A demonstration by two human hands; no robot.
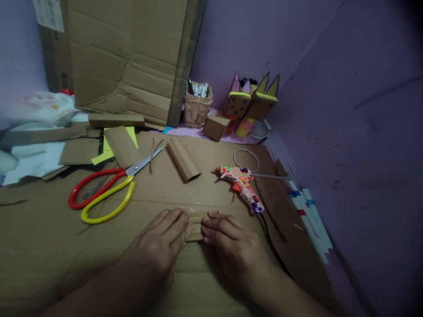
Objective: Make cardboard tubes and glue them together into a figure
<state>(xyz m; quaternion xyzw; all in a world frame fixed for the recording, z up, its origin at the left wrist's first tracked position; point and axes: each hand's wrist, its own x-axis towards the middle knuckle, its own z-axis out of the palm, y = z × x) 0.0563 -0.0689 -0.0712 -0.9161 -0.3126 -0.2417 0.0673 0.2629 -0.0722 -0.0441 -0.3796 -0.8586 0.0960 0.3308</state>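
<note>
Two hands were closed over a small cardboard piece, the left hand on one end and the right hand on the other, over the cardboard sheet near the glue gun. The step looked like folding or pressing its creases; the next move seemed to call for even pressure along them. Palms faced down, fingers lay close together and bent, wrists angled inward, thumbs partly hidden

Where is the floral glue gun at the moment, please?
In the head view, the glue gun lies on the cardboard sheet, right of centre, just beyond the right hand and to the right of the folded cardboard strip.
</note>
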